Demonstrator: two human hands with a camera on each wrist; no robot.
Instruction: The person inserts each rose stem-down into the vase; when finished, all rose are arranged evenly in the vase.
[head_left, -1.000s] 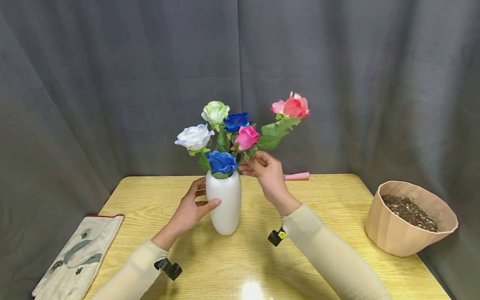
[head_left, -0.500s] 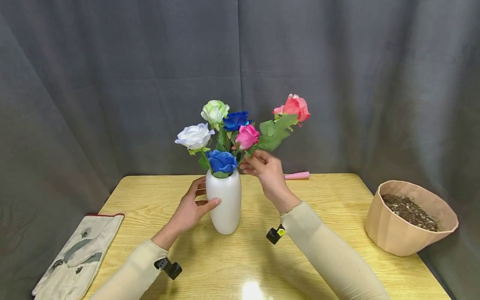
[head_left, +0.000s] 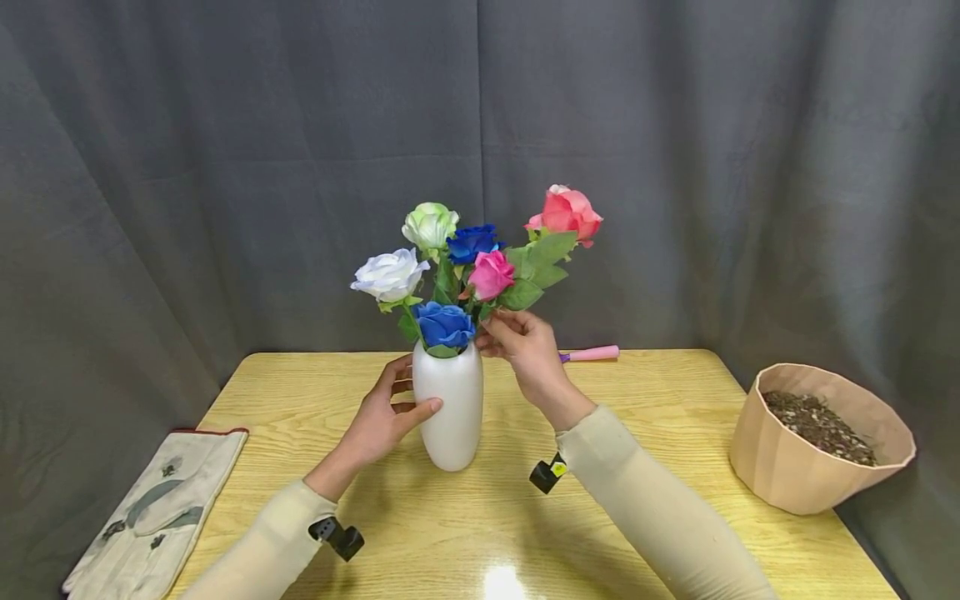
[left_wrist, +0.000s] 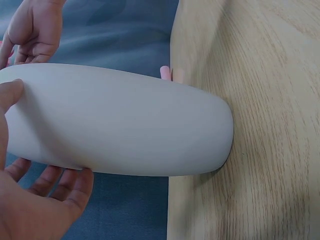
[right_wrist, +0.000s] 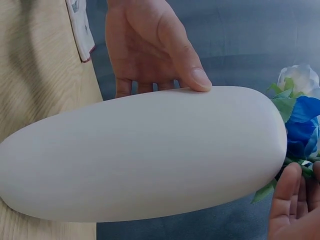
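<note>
A smooth white vase point(head_left: 450, 408) stands upright on the table, bearing several artificial roses. My left hand point(head_left: 386, 421) grips its left side, thumb across the front and fingers behind. At the vase's mouth my right hand point(head_left: 532, 358) pinches the stem of a coral rose point(head_left: 566, 212), whose green leaves point(head_left: 536, 267) spread above the knuckles. The stem's lower end is hidden. Around it stand a pink rose point(head_left: 491, 276), a dark blue rose point(head_left: 472, 243), a lighter blue rose point(head_left: 444, 323), a white rose point(head_left: 390, 275) and a pale green rose point(head_left: 430, 226).
To the right sits a peach planter point(head_left: 757, 450) holding dark soil. Folded work gloves point(head_left: 168, 500) lie at the left edge. A tool with a pink handle point(head_left: 596, 353) rests along the table's back edge, before a grey curtain point(head_left: 300, 167).
The coral rose has swung left toward the other flowers, and my right hand has shifted slightly left and down with it. The left hand and vase have stayed put.
</note>
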